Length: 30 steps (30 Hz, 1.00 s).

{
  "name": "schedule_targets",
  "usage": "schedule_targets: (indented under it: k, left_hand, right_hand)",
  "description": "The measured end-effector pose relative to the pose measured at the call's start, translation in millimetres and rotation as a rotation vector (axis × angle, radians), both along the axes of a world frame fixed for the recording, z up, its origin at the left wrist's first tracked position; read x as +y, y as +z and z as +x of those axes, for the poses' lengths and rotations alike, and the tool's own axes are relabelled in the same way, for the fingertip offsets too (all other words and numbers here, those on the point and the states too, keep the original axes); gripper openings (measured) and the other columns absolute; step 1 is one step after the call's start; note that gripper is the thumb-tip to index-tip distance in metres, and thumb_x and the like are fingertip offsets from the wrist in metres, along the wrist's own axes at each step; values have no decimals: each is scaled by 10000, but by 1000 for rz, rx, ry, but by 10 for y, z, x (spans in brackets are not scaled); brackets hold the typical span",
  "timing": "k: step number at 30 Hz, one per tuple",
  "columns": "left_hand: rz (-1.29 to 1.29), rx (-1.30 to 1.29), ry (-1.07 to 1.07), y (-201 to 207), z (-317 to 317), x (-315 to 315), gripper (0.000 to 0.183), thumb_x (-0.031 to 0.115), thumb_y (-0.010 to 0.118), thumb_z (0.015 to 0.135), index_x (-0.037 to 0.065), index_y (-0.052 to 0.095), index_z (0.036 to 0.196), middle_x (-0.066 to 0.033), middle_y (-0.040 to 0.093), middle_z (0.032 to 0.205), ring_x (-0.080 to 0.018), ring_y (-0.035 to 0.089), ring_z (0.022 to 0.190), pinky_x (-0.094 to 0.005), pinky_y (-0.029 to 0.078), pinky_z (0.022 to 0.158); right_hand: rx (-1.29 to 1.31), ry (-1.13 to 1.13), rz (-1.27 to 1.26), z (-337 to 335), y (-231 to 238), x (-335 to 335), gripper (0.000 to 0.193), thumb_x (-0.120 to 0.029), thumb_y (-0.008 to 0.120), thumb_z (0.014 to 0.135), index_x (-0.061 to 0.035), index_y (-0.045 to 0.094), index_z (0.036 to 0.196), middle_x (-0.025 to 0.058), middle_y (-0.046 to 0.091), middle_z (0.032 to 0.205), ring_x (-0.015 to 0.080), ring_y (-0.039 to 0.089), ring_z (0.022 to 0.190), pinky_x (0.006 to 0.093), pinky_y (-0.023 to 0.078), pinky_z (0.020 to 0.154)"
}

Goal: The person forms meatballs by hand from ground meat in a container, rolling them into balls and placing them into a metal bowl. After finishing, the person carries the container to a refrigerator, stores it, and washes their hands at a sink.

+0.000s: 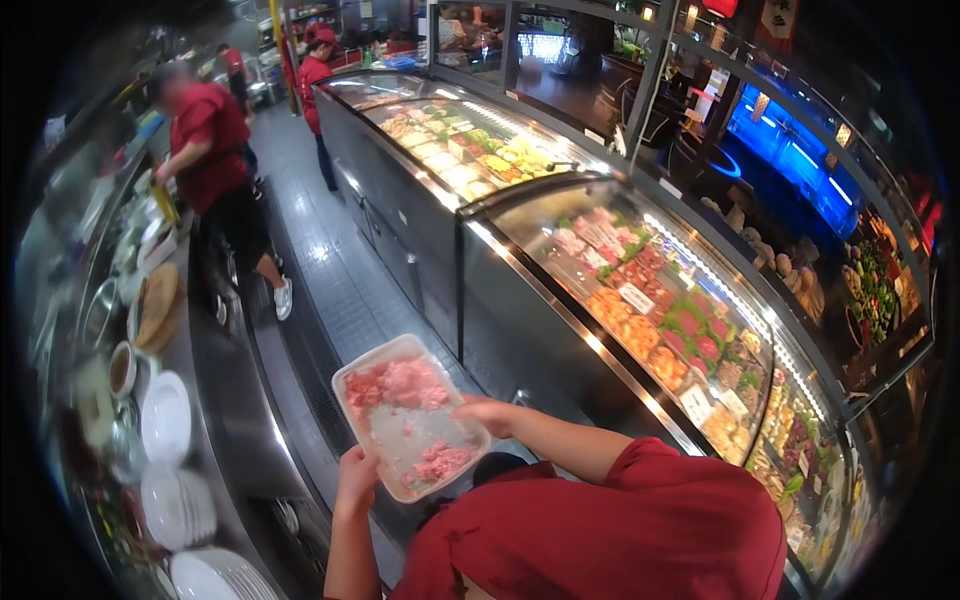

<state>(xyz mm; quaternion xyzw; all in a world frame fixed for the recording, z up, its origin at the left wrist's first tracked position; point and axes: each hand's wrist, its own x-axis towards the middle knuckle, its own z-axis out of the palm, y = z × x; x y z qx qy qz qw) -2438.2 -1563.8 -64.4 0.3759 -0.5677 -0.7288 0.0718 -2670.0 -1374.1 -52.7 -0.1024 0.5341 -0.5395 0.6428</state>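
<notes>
Between my hands is a white rectangular tray (412, 440), held up in front of my body over the aisle. Pink minced meat (410, 383) is heaped along its far end, and a smaller clump of minced meat (445, 462) lies at the near end. Bare tray bottom shows between the two. My left hand (357, 478) grips the tray's left edge near the lower corner. On the opposite edge, my right hand (488, 414) is closed around the rim. The fingers under the tray are hidden.
A long glass display case (580, 380) with meats and other food runs along my right. On the left, a steel counter (225, 400) bears stacked white plates (178, 505) and a wooden board (157, 305). A co-worker (210, 150) stands at that counter; another person (316, 85) is farther back.
</notes>
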Motion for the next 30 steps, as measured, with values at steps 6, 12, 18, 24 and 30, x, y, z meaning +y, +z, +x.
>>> schedule_targets:
  k: [6,12,18,24,30]
  left_hand:
    - [8,-3,-136,-60,-1617,-1969,180,210,531,884,52,581,953,-67,627,880,-146,597,696,-281,491,565]
    - [313,26,410,-632,-1934,-3728,213,209,500,899,36,515,1024,-112,561,1032,-257,584,839,-377,514,661]
    - [587,-526,958,-2045,-835,-4030,193,114,446,861,18,515,1015,-130,521,866,-274,545,673,-462,457,527]
    - [725,-576,975,-2748,-1742,-5344,130,150,424,873,49,506,876,-98,509,754,-229,515,657,-442,457,505]
    - [291,-335,487,-2254,-4894,-8103,139,122,462,854,88,537,743,-38,481,618,-162,471,504,-299,397,437]
  right_hand:
    - [199,-235,97,-1278,-678,-1517,503,-69,503,761,-46,440,1260,106,574,1068,231,570,960,345,465,858]
    - [-24,-396,-42,-2416,-384,-3385,518,-13,453,728,-20,437,1245,137,581,1078,270,578,991,369,469,869]
    - [-37,-429,34,-3672,-481,-4970,567,9,447,704,-33,417,1269,139,534,1198,281,523,1112,379,428,943]
    - [23,-371,92,-4849,-619,-6651,541,-14,455,707,-7,410,1247,170,557,1110,319,573,1015,419,474,885]
    - [39,-402,56,-6068,-558,-8134,518,-9,459,698,-19,442,1215,169,556,1076,321,576,973,413,490,841]
